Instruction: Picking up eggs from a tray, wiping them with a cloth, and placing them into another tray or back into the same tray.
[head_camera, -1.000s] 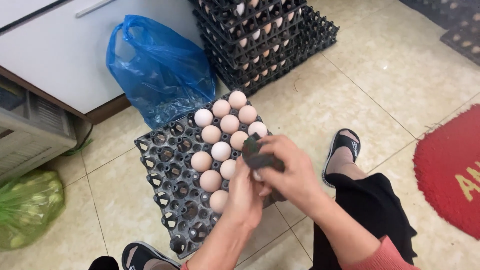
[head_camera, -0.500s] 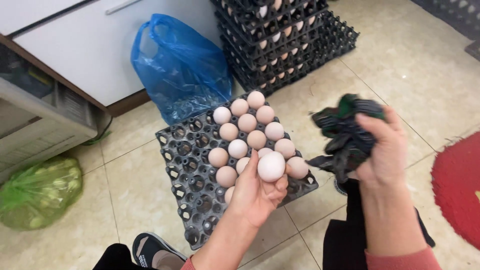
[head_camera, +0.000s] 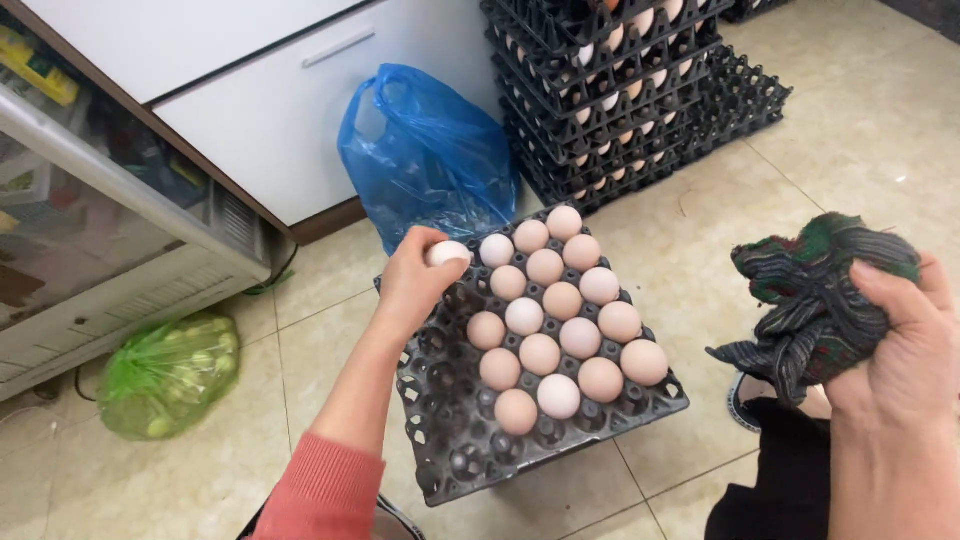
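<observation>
Having carried the egg (head_camera: 447, 252) up to the black tray's (head_camera: 450, 440) upper-left corner, the left hand (head_camera: 410, 285) stays clamped on it; the right hand (head_camera: 900, 345), now frame-right, grips the striped cloth (head_camera: 810, 300).

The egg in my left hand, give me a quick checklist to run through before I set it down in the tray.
1. Grip on the egg: ok, the left hand has its fingers wrapped around it.
2. Free cell nearby: ok, the black tray has open cells along its left side, right under the hand.
3. Neighbouring eggs: ok, they sit seated in their cells in rows, none looks tilted out.
4. Shell condition: cannot tell, most of the egg is covered by fingers.
5. Right hand: ok, off to the side of the tray, bunching the dark striped cloth.
6. Tray footing: ok, flat on the tiled floor.
</observation>
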